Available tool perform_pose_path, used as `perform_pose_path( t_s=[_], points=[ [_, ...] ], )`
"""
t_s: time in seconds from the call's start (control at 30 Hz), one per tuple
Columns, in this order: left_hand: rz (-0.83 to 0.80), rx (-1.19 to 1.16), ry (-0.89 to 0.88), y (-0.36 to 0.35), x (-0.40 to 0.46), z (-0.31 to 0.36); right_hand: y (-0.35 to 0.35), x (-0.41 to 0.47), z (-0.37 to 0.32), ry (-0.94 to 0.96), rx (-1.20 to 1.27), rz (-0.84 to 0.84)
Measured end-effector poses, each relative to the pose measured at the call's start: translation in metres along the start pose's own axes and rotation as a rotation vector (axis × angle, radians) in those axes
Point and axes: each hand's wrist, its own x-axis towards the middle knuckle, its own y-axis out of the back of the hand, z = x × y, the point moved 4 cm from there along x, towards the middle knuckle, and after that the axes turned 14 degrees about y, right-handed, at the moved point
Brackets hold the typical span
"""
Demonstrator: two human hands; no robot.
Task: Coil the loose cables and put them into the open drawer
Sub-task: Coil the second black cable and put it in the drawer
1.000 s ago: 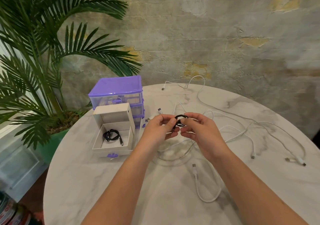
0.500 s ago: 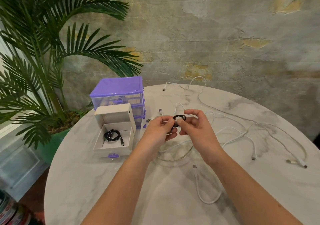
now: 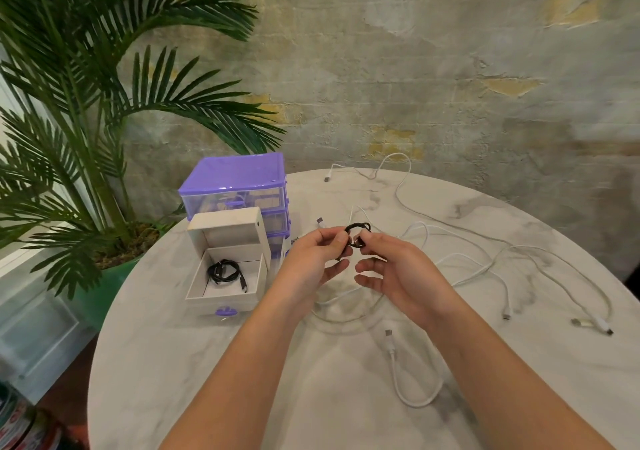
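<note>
A small coil of black cable (image 3: pixel 356 229) is held above the table's middle. My left hand (image 3: pixel 317 259) pinches its left side and my right hand (image 3: pixel 391 269) pinches its lower right between thumb and forefinger. The open white drawer (image 3: pixel 221 295) with a purple handle stands to the left, pulled out of the purple drawer unit (image 3: pixel 239 186). A coiled black cable (image 3: pixel 225 273) lies inside it. Several loose white cables (image 3: pixel 485 259) sprawl over the marble table (image 3: pixel 207 363), and a short white cable (image 3: pixel 408 377) lies near my right forearm.
A potted palm (image 3: pixel 86 120) stands beyond the table's left edge, its fronds reaching over the drawer unit. A white cable (image 3: pixel 388 172) loops along the far rim by the wall. Two connectors (image 3: pixel 588 325) lie near the right edge.
Both hands have shifted slightly with the black coil. My right hand's lower fingers have spread away from the left hand, leaving a gap under the coil.
</note>
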Motion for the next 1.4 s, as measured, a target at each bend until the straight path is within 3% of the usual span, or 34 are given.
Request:
perform_pose_path(
  t_s=[0.27, 0.5, 0.8, 1.0, 1.23, 1.4],
  points=[
    [0.024, 0.027, -0.021, -0.004, -0.001, -0.002, 0.004, 0.000, -0.004, 0.111, -0.254, 0.130],
    [0.078, 0.296, -0.198, -0.013, -0.002, 0.003, 0.004, -0.001, -0.004, 0.060, -0.258, 0.156],
    [0.210, 0.249, -0.238, -0.005, 0.001, 0.000, -0.001, -0.003, -0.002, 0.014, -0.219, 0.106],
    [0.306, 0.234, -0.313, 0.000, 0.001, 0.004, -0.003, -0.002, -0.004, 0.205, -0.541, 0.085],
    [0.128, 0.253, -0.264, -0.001, -0.001, 0.009, 0.002, -0.002, -0.002, 0.122, -0.233, 0.175],
    [0.223, 0.164, -0.262, 0.009, -0.002, 0.014, -0.003, -0.001, -0.005, 0.222, -0.389, 0.156]
  ],
)
